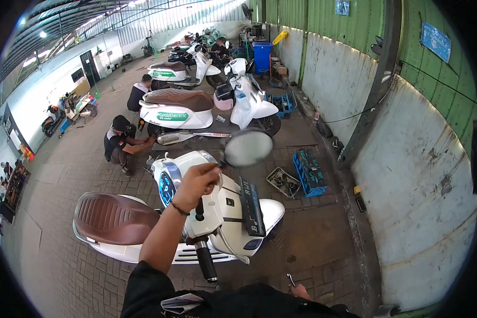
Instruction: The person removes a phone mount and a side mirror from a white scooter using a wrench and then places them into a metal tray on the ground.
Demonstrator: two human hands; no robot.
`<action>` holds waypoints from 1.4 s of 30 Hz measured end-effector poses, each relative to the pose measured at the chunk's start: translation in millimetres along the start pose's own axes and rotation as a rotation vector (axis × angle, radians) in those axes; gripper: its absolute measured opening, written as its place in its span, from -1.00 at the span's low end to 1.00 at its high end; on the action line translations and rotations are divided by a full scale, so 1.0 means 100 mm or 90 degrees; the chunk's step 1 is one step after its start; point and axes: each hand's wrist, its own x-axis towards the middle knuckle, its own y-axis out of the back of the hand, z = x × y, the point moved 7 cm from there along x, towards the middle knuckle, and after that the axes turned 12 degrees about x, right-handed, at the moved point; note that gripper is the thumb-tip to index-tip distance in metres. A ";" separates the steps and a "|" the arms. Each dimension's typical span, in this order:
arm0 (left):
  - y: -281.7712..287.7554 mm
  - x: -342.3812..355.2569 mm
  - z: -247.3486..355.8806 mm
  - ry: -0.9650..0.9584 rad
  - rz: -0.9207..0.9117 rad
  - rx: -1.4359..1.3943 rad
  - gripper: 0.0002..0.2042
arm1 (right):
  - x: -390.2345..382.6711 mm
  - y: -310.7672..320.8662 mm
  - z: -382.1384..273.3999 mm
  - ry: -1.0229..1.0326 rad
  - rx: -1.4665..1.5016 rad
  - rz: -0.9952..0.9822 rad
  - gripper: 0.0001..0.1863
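My left hand point(197, 185) reaches over the front of a white scooter point(209, 214), its fingers closed at the stem of a round rear-view mirror point(249, 149). The mirror stands above the scooter's front, its face blurred. A black handlebar grip point(206, 261) points toward me, below my left forearm. Low at the right of my body, my right hand point(300, 291) is closed around a small metal wrench point(291, 280); most of that hand is hidden by my dark clothing. The scooter has a brown seat point(114, 218), a lit dashboard point(167, 188) and a black number plate point(252, 206).
Beyond the scooter lie a tray of parts point(283, 182) and a blue toolbox point(309, 173). A second white scooter point(177, 111) stands farther off, with a crouching person point(123, 143) beside it. A metal-clad wall point(418, 185) runs along the right; a phone point(361, 204) lies at its foot.
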 end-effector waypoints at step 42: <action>0.43 -0.74 -0.26 -0.198 0.102 -0.165 -0.70 | 0.28 -0.20 0.00 0.082 0.034 -0.012 -0.46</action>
